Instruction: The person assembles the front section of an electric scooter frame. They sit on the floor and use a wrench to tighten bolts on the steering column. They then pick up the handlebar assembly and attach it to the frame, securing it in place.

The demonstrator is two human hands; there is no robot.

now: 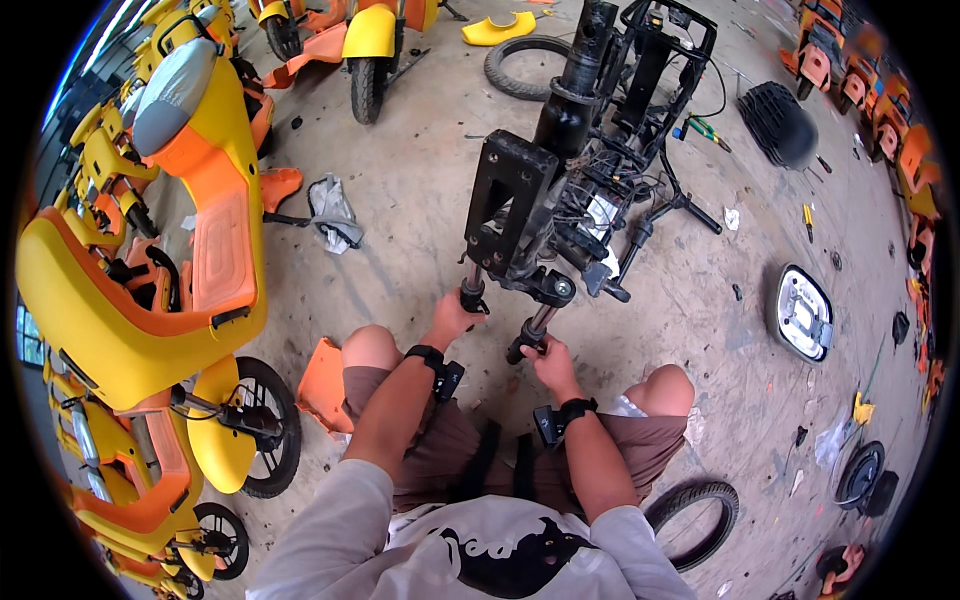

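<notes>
A stripped black scooter frame [590, 130] lies on the concrete floor in front of me, its front fork pointing toward my knees. My left hand [455, 315] grips the lower end of the left fork leg [472, 290]. Beside it, my right hand [548, 362] is closed around the lower end of the right fork leg [530, 335]. Both wrists wear black straps with small devices. I am squatting, knees on either side of my arms.
Yellow and orange scooters [180, 230] stand in a row at left. An orange panel [325, 385] lies by my left knee. Loose tyres [700, 520] lie at lower right and far centre [520, 65]. A headlight unit [803, 312], tools and scraps litter the right.
</notes>
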